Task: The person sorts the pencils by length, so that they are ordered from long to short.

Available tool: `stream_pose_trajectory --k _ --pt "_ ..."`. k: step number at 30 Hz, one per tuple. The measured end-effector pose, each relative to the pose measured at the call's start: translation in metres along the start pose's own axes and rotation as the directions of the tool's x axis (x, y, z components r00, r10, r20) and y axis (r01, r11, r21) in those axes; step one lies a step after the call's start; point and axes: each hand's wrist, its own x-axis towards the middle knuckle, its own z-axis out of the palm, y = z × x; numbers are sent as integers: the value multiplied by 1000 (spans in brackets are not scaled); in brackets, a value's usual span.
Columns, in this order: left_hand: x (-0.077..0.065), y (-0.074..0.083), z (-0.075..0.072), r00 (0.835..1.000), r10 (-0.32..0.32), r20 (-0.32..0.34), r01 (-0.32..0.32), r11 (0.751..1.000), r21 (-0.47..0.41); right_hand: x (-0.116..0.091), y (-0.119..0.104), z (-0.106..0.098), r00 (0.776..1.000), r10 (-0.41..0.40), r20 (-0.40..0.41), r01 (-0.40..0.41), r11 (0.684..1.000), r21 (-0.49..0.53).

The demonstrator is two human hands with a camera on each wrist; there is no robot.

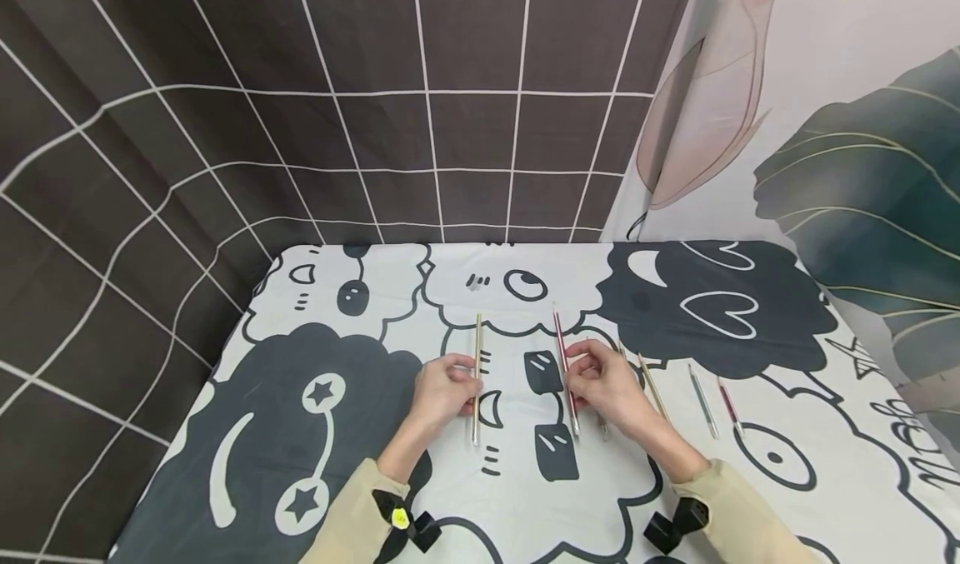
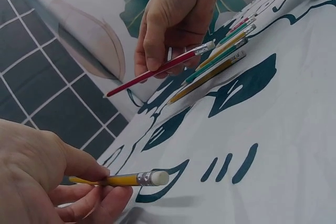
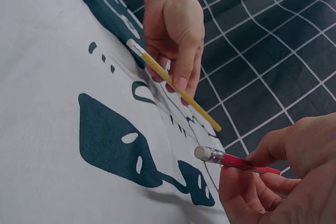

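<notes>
My left hand (image 1: 442,391) pinches a yellow pencil (image 1: 477,343) between thumb and fingers. The left wrist view shows its white eraser and silver ferrule pointing toward me. To the right, my right hand (image 1: 609,387) pinches a red pencil (image 1: 560,339) by its middle, its white eraser end also toward me in the right wrist view. Both pencils are held above the printed cloth (image 1: 517,506), apart from each other and roughly lengthwise away from me. Beside and partly behind the right hand, several more pencils lie in a row, among them a green pencil (image 1: 703,401).
The row also has a yellow pencil (image 1: 654,387) and another red pencil (image 1: 729,406) at its right end. A dark grid-patterned curtain (image 1: 472,131) hangs behind and to the left. A leaf-printed curtain (image 1: 862,172) stands at the right. Wrist cameras sit on both sleeves.
</notes>
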Motion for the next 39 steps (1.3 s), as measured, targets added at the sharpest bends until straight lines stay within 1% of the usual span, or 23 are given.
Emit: stream_pose_trajectory --k 8,14,17,22,28,35,39 --pt "0 -2 -7 999 -5 -32 6 1000 27 2 1 9 1000 -2 17 1 999 34" --pt "2 -8 -15 998 0 -61 3 998 59 3 -2 13 1000 -5 21 5 999 35" --pt "2 -8 -19 997 -1 -80 7 997 77 4 -4 15 1000 0 23 -1 999 34" --pt "2 -8 -25 994 18 -108 -5 993 118 5 -4 17 1000 7 19 -8 1000 22" --pt "3 -11 -30 991 29 -128 -5 983 186 5 -2 20 1000 -3 18 3 1000 31" --pt "5 -13 -33 989 51 -141 -11 963 269 7 -2 30 999 30 28 -32 996 78" --pt "6 -14 -34 988 65 -138 -19 950 311 7 -3 36 999 26 36 -29 996 83"
